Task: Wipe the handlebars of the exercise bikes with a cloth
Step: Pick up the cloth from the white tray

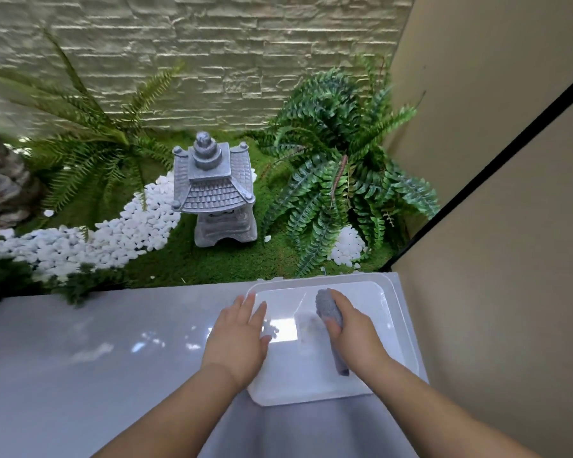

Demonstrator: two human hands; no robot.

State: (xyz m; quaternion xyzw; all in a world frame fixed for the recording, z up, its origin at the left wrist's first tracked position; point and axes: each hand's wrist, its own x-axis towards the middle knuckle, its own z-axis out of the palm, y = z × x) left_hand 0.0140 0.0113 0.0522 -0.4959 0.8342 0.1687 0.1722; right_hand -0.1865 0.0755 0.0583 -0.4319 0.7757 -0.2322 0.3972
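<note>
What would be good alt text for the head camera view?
A person's right hand grips a rolled grey cloth inside a white plastic tub on a glossy ledge, while the left hand rests on the tub's rim. Beyond: ferns, white pebbles, stone pagoda lantern.

Both forearms reach forward; the left hand lies flat with straight fingers, the right hand curled in a grip.

No text, label, brand, number or sign can be read anywhere in this view.
</note>
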